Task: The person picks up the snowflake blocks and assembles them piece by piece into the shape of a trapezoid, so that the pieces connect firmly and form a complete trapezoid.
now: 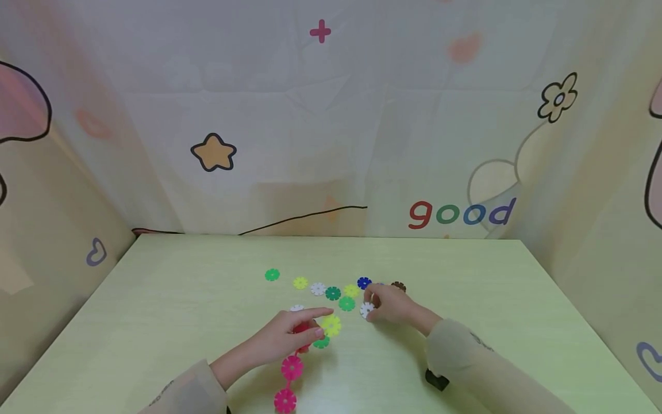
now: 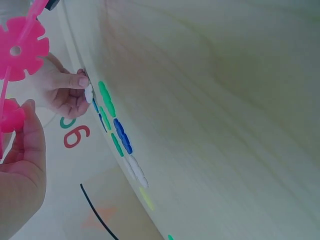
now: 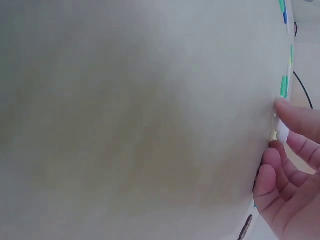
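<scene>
My left hand (image 1: pixel 283 338) holds a chain of pink snowflake discs (image 1: pixel 292 368) joined edge to edge, which hangs down toward the near side. Up close in the left wrist view, its fingers grip one pink disc (image 2: pixel 12 117), with a larger-looking one above. Just beyond the left thumb are a yellow disc (image 1: pixel 331 325) and a green disc (image 1: pixel 321 343), overlapping in the head view. My right hand (image 1: pixel 391 303) pinches a white snowflake disc (image 1: pixel 366 311) between thumb and fingers, low over the table. In the right wrist view the white disc (image 3: pixel 282 131) shows edge-on.
Loose discs lie across the middle of the table (image 1: pixel 170 299): a dark green one (image 1: pixel 333 293), a light green one (image 1: pixel 347 303), a blue one (image 1: pixel 364 283) and several others. A brown disc (image 1: pixel 399 286) sits behind the right hand. A printed curtain (image 1: pixel 320 115) encloses the table.
</scene>
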